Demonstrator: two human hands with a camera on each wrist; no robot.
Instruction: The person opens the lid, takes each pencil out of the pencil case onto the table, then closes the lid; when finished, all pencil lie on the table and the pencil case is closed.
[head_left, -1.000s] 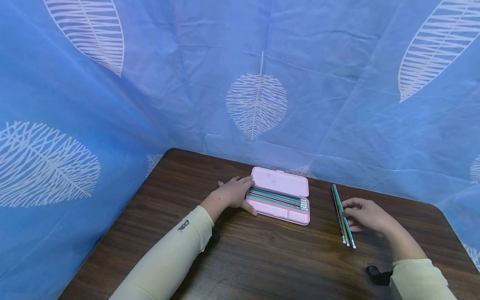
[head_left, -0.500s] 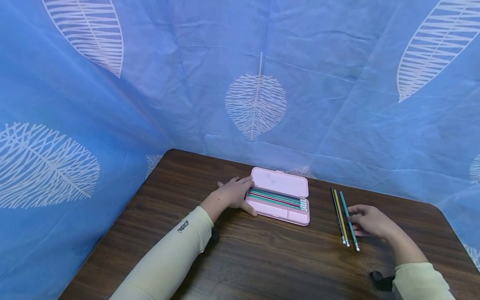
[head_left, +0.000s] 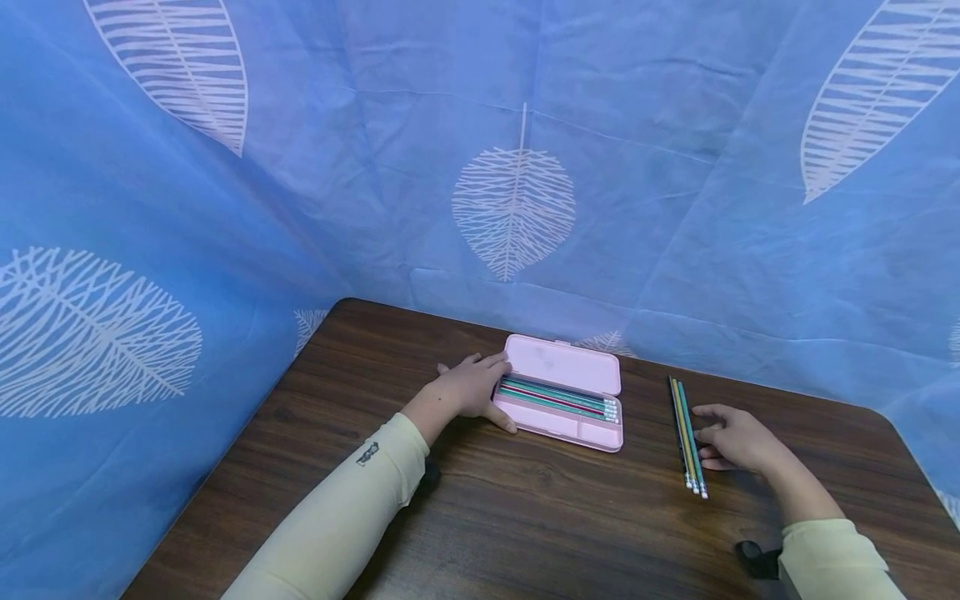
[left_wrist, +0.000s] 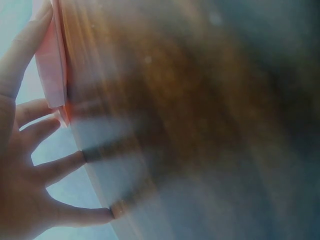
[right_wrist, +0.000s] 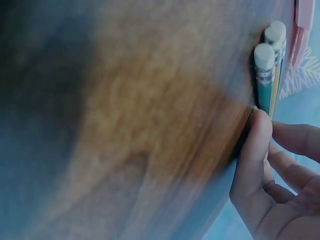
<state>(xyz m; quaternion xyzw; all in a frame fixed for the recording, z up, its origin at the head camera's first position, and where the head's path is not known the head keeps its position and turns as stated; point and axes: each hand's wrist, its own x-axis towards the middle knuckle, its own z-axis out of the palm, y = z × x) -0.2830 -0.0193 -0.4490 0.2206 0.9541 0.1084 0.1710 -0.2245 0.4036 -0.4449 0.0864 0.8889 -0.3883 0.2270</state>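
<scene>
In the head view my left hand (head_left: 472, 387) rests at the left end of a pink pencil case (head_left: 562, 365), fingers spread and thumb at its front corner. The case lies with its lid up. Several green and red pencils (head_left: 555, 397) lie inside it. Right of the case, a dark pencil (head_left: 678, 425), a yellow pencil (head_left: 686, 435) and a green pencil (head_left: 692, 437) lie side by side, eraser ends toward me. My right hand (head_left: 738, 437) is at the green pencil's right side. In the right wrist view its thumb (right_wrist: 257, 132) touches that pencil; no finger shows wrapped around it.
The brown wooden table (head_left: 540, 533) ends close behind the case. A blue leaf-patterned cloth (head_left: 645, 167) hangs behind it and on the left. The case has a small divider (head_left: 578, 427) in its front compartment.
The green pencil first moved right, apart from the other two, with my right hand; now it lies close against them again. My left hand and the case have stayed in place.
</scene>
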